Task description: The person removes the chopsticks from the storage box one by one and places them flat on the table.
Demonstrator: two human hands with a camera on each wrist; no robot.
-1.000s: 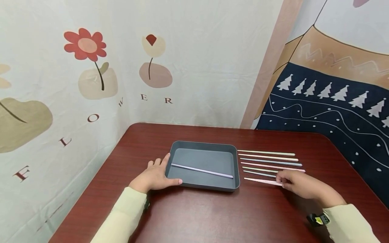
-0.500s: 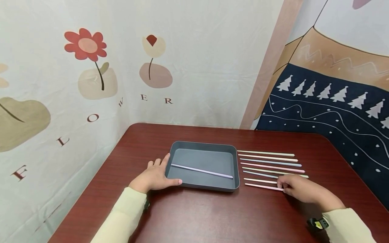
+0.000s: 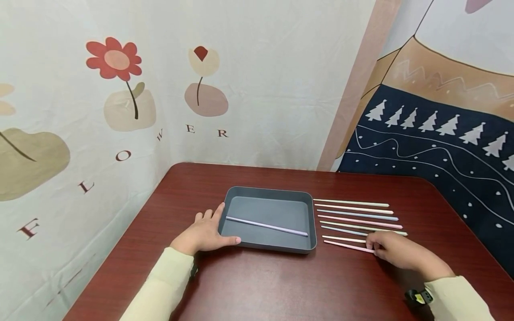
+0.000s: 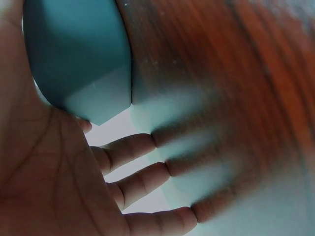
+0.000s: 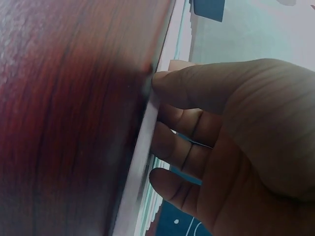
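A dark grey rectangular tray (image 3: 273, 192) lies on the table, with one lilac chopstick (image 3: 267, 226) slanting across its floor. My left hand (image 3: 206, 232) rests at its left near corner, thumb at the near wall, index finger along the left side. In the left wrist view, the other fingers (image 4: 142, 182) are straight and spread beside the tray. To the right of the tray, my right hand (image 3: 395, 249) pinches the nearest pink chopstick (image 3: 347, 246) by its right end. Just beyond it lies a whitish chopstick (image 3: 343, 238), its right end hidden by the hand.
Several pastel chopsticks (image 3: 357, 214) lie roughly parallel in a row right of the tray, green, cream, blue and pink among them. The reddish-brown table (image 3: 273, 285) ends at a printed cloth (image 3: 265, 89) behind and on the left.
The pink chopstick has come nearer to me, apart from the whitish one it lay against, with my right hand on it. The left hand and tray have stayed put.
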